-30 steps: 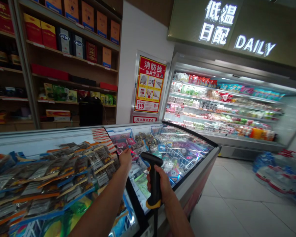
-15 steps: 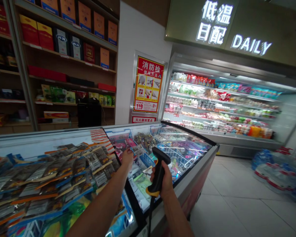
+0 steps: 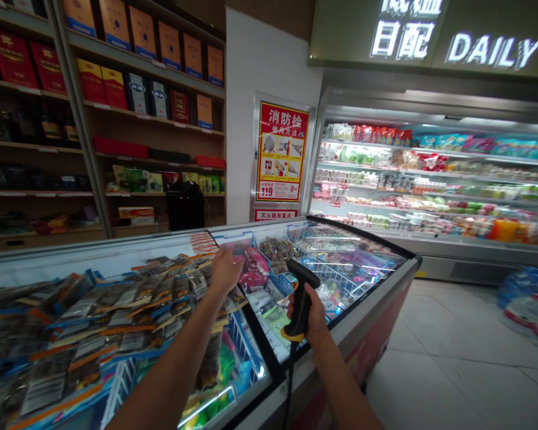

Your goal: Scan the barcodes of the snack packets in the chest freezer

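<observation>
My left hand [image 3: 226,270] is over the black frame [image 3: 256,319] that divides the freezer, with its fingers curled. What those fingers hold, if anything, is hidden. Just right of it lie pink bags [image 3: 254,269] in the freezer. My right hand [image 3: 314,313] grips a black and yellow barcode scanner [image 3: 301,301] by the handle, its head upward and its cable hanging down. Under and left of my left arm, many clear packets [image 3: 130,319] with orange and blue edges lie heaped.
The chest freezer [image 3: 363,331] has blue wire baskets [image 3: 327,272] under glass. Behind stand a wooden shelf [image 3: 161,128] of boxes, a red fire hydrant poster [image 3: 282,152] and a lit refrigerated display [image 3: 430,179]. Bottled water packs [image 3: 531,304] sit on the tiled floor at right.
My view has turned, so the scene sits farther right. My left hand has moved left from the packets onto the dividing frame, and the pink bags show more. The scanner stays in my right hand.
</observation>
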Action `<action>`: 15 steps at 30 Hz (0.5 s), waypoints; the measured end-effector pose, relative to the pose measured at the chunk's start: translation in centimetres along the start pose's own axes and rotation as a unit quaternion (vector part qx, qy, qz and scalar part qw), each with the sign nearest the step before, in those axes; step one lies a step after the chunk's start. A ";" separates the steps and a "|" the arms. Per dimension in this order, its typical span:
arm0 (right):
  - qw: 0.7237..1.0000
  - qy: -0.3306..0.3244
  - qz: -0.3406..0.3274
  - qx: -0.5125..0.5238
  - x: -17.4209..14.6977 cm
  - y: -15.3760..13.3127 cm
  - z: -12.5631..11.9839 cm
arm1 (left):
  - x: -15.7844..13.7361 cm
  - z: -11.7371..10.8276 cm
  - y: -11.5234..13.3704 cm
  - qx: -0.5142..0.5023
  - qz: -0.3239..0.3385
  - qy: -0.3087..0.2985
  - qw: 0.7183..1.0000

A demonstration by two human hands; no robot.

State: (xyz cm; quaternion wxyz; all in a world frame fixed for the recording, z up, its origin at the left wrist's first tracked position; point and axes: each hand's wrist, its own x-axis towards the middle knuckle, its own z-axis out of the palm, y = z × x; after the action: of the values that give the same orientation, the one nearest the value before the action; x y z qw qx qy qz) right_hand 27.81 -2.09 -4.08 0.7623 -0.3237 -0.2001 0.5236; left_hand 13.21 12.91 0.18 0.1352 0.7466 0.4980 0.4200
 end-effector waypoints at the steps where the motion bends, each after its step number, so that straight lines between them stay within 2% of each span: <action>1: 1.000 -0.004 0.001 -0.002 -0.1 0.1 0.1 | -0.2 -1.3 -0.7 0.085 0.005 0.004 0.996; 3: 1.000 -0.007 0.003 -0.002 -0.2 0.3 0.2 | -0.6 -3.4 -2.1 0.150 -0.016 -0.001 0.989; 4: 1.000 -0.008 0.005 -0.001 -0.3 0.3 0.3 | -0.8 -4.0 -2.7 0.181 -0.032 -0.024 0.983; 7: 1.000 -0.018 0.016 0.003 -0.5 0.5 0.5 | -1.0 -4.8 -3.9 0.225 -0.065 -0.091 0.968; 9: 0.999 -0.021 0.026 0.005 -0.6 0.5 0.6 | -0.8 -4.8 -4.2 0.224 -0.063 -0.085 0.969; 12: 0.999 -0.018 0.026 0.014 -0.9 0.5 0.5 | 0.0 -5.2 -4.4 0.111 -0.103 -0.068 0.986; 15: 1.000 -0.016 0.013 0.020 -1.4 0.4 0.4 | 0.9 -6.1 -4.4 -0.021 -0.148 -0.057 0.987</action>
State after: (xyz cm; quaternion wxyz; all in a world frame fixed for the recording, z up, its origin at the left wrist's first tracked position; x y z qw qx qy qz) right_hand 26.84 -3.17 -4.04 0.7582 -0.3023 -0.1975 0.5430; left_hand 5.93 14.46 1.57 0.2398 0.6844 0.5855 0.3623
